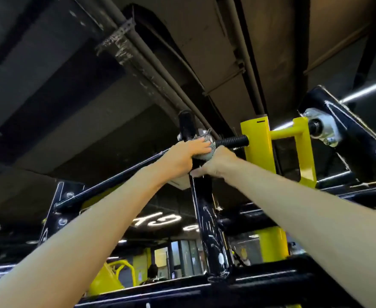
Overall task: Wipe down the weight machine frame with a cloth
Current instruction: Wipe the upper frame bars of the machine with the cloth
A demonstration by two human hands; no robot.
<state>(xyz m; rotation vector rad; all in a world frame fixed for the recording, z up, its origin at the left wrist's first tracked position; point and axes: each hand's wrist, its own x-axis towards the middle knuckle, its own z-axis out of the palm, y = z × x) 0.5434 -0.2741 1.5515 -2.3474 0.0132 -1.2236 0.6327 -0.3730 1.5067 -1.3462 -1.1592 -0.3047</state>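
The weight machine frame is black, and its upright post (211, 230) rises through the middle of the view toward the ceiling. Both my arms reach up to the top of that post. My left hand (183, 155) is curled around the post and holds a grey checked cloth (204, 138) against it. My right hand (218, 162) wraps the post just below and to the right, its fingers hidden behind the metal. The cloth bunches between both hands, mostly covered by them.
A black ribbed handle (232, 141) sticks out right of the cloth into a yellow bracket (258, 143). A silver bearing mount (322, 127) sits on a black beam at upper right. Ducts and pipes (151, 54) run close overhead. A black crossbar (182, 287) spans below.
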